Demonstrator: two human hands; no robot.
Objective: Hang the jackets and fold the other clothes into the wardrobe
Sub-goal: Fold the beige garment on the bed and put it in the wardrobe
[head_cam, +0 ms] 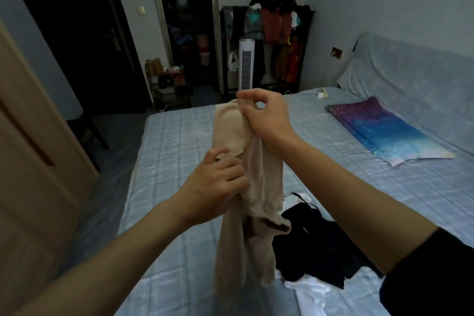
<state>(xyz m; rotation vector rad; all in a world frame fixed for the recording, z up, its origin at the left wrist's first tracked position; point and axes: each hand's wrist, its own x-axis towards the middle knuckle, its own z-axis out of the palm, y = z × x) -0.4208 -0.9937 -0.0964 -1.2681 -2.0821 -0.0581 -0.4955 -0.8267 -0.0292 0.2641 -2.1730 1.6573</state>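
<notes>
Both hands hold a thin beige cloth garment [246, 187] up in the centre of the frame, above the bed with the pale blue checked sheet [179, 136]. The right hand [269, 118] pinches its top edge between thumb and fingers; the left hand [218, 182], lower down, has its fingers curled into a fold of the fabric. The garment hangs long and twisted, its lower end reaching the bottom of the frame. A heap of black and white clothes [315, 246] lies on the bed at lower right. The step looks like sorting out one piece for folding. Next it needs shaking straight, then laying flat on the sheet.
</notes>
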